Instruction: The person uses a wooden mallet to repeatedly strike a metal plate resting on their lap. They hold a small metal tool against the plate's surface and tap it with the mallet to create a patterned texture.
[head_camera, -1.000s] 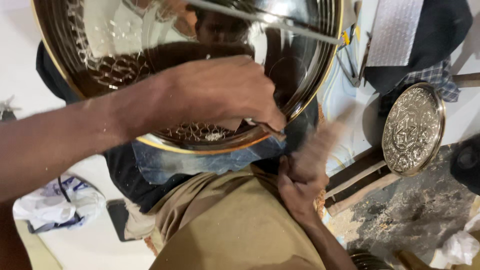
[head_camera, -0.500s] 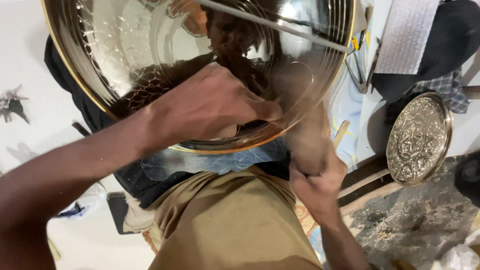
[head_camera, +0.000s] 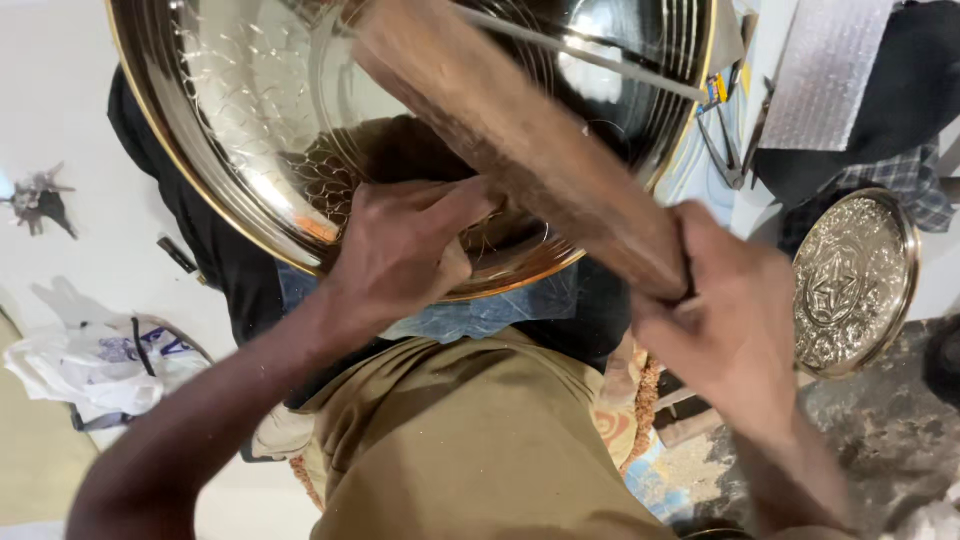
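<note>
A large shiny metal plate (head_camera: 230, 130) with a gold rim and a fine engraved pattern fills the top of the view, propped over my lap. My left hand (head_camera: 410, 250) presses on its near part, fingers curled around a small thin tool that is mostly hidden. To the right of the plate, my right hand (head_camera: 730, 330) grips the lower end of a thick wooden stick (head_camera: 520, 140). The stick slants up and left across the plate and is blurred by motion. My khaki-clad legs (head_camera: 470, 450) are below.
A smaller embossed silver plate (head_camera: 855, 280) leans at the right on dark checked cloth. A white plastic bag (head_camera: 90, 365) lies at the lower left on the pale floor. Thin metal tools (head_camera: 725, 140) hang beside the big plate's right rim.
My right hand has swung the wooden stick up from beside my lap, and it now crosses the plate. My left hand has stayed on the plate's near part.
</note>
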